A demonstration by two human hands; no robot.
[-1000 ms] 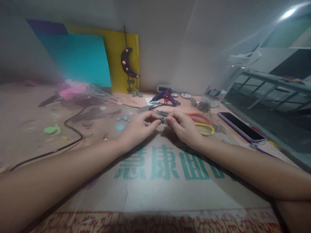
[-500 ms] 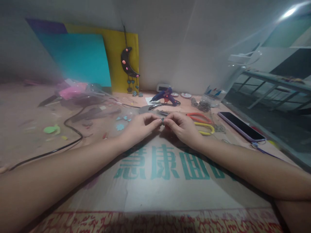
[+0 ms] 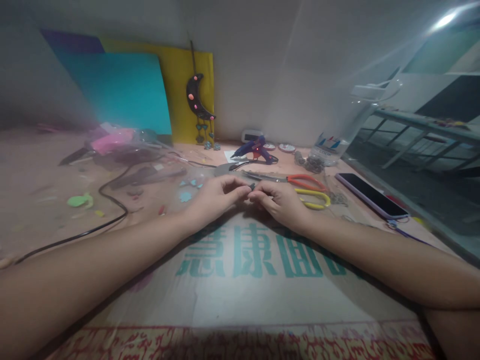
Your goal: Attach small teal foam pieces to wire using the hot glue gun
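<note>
Both my hands meet above the middle of the table, fingertips nearly touching. My left hand (image 3: 225,194) pinches a tiny dark bluish-grey piece (image 3: 252,186) between thumb and forefinger; its kind is too small to tell. The fingers of my right hand (image 3: 279,198) close on the same piece from the other side. Just behind the hands lie scissors with orange handles (image 3: 305,181) and a tool with yellow handles (image 3: 317,199). Light-blue foam flower cut-outs (image 3: 185,196) are left of my left hand. A blue hot glue gun (image 3: 255,149) stands farther back.
A black crescent-moon hanging (image 3: 195,97) leans against yellow and blue sheets (image 3: 123,90) at the back. A phone (image 3: 371,195) lies on the right, near twine (image 3: 314,163) and a clear container (image 3: 327,149). A dark cord (image 3: 120,215) curves across the left side, past green scraps (image 3: 77,200).
My right hand has shifted slightly left and down, its fingertips now lower against the left thumb. The small piece shows a little more above the fingers. My left hand has hardly moved.
</note>
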